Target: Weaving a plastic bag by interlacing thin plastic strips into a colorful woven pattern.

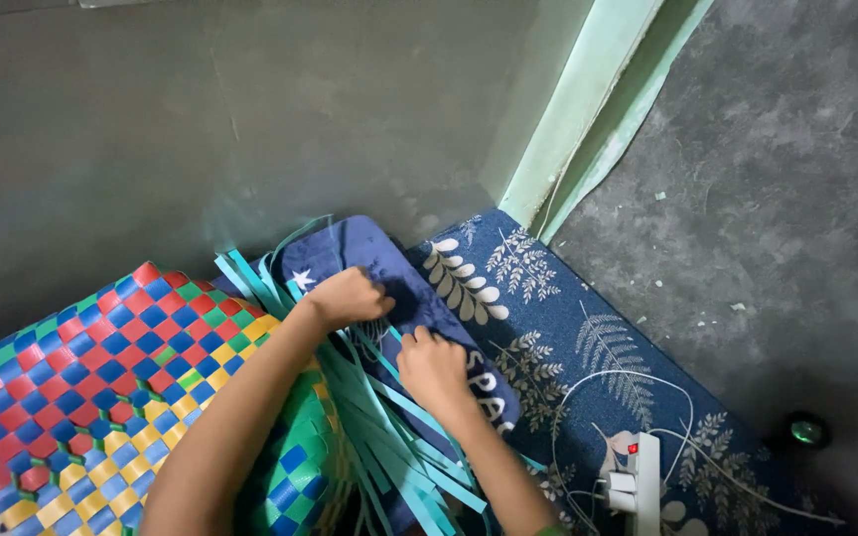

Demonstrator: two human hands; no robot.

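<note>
My left hand (348, 296) is closed, pressing on a dark blue cushion (369, 253) near its star mark, with teal plastic strips (389, 427) running under it. My right hand (433, 367) lies a little lower on the same cushion, fingers curled into the strips. The strips fan out loose from a woven piece (101, 367) of red, blue, yellow and green squares at the lower left, partly under my left forearm. Whether either hand pinches a strip is hidden by the fingers.
A dark blue mat with white leaf print (568, 337) lies under the cushion. A white power strip (638, 481) with plugs and cable sits at its lower right. A grey wall (250, 109) is ahead, a pale green door frame (588, 109) beside it, concrete floor (796, 199) right.
</note>
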